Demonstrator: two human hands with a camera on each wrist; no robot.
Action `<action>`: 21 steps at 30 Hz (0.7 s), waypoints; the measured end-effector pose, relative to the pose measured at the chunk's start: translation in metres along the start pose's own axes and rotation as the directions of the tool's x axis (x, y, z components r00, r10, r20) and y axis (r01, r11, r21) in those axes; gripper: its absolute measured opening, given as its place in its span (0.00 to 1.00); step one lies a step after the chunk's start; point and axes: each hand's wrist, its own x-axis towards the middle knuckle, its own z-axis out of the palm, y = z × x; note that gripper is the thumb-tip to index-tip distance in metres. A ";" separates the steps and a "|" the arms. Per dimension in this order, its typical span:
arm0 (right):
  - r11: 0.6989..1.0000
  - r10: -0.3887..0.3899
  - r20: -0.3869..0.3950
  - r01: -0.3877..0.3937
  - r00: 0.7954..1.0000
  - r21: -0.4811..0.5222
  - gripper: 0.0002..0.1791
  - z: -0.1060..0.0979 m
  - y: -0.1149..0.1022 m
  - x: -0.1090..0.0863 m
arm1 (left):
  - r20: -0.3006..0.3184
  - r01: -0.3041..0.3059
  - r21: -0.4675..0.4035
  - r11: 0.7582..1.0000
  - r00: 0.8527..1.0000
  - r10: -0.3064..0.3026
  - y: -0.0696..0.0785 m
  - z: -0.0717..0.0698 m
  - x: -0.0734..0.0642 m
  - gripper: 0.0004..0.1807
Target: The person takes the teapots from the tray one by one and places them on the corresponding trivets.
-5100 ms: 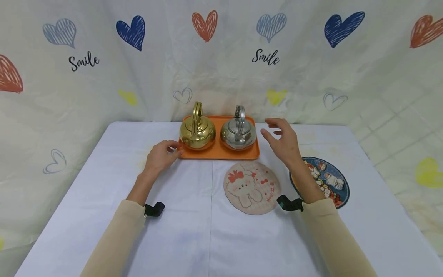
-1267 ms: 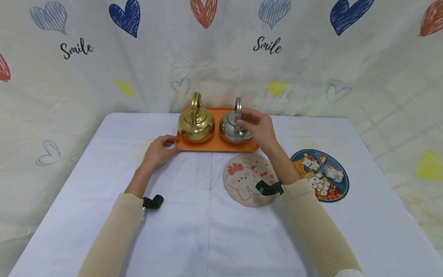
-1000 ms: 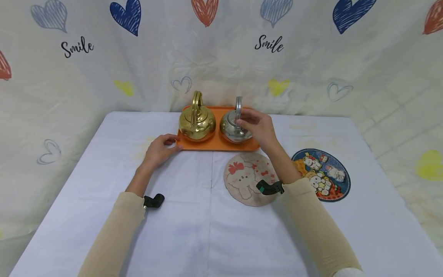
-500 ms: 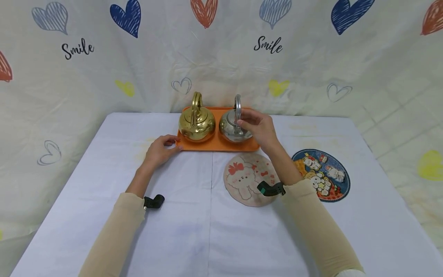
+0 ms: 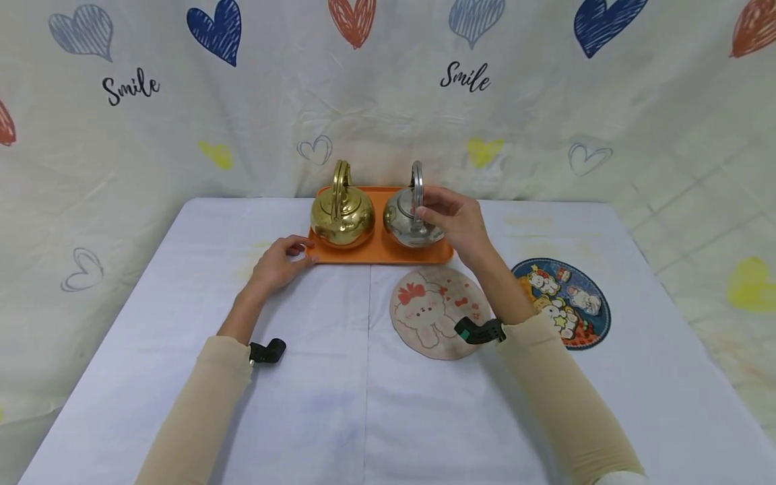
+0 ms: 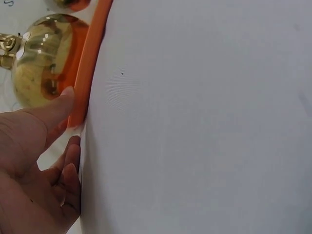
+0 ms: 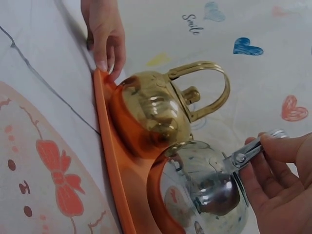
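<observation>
An orange tray (image 5: 382, 256) lies at the table's back edge, bearing a gold kettle (image 5: 345, 225) on the left and a silver kettle (image 5: 401, 229) on the right. My left hand (image 5: 277, 266) grips the tray's front left corner, thumb on the rim, as the left wrist view shows. At the silver kettle, my right hand (image 5: 463, 229) pinches the raised handle (image 7: 243, 155) near its base between thumb and fingers. Whether that kettle's base touches the tray I cannot tell. In the right wrist view the gold kettle's handle (image 7: 225, 90) stands upright and untouched.
A round pink rabbit mat (image 5: 424, 323) lies in front of the tray. Right of it, partly under my right forearm, is a blue oval mat with cartoon figures (image 5: 582, 303). A curtain with printed hearts (image 5: 388, 101) hangs just behind the white-covered table (image 5: 303, 417).
My right hand has moved left from beside the silver kettle to its handle. Over the last second that handle has risen slightly. The left hand stays at the tray corner.
</observation>
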 end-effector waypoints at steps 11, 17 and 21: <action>1.000 -0.024 0.020 0.024 1.000 0.014 0.21 -0.002 -0.011 -0.003 | 0.016 0.021 -0.023 1.000 1.000 -0.021 -0.001 0.000 0.000 0.26; 1.000 -0.004 0.019 0.004 1.000 0.013 0.21 -0.003 -0.015 -0.007 | 0.017 0.014 -0.039 0.999 1.000 -0.013 0.000 0.000 -0.001 0.26; 1.000 -0.009 0.012 0.009 1.000 0.015 0.21 -0.006 -0.016 -0.009 | 0.017 0.003 -0.047 0.999 1.000 -0.002 0.000 0.002 -0.001 0.26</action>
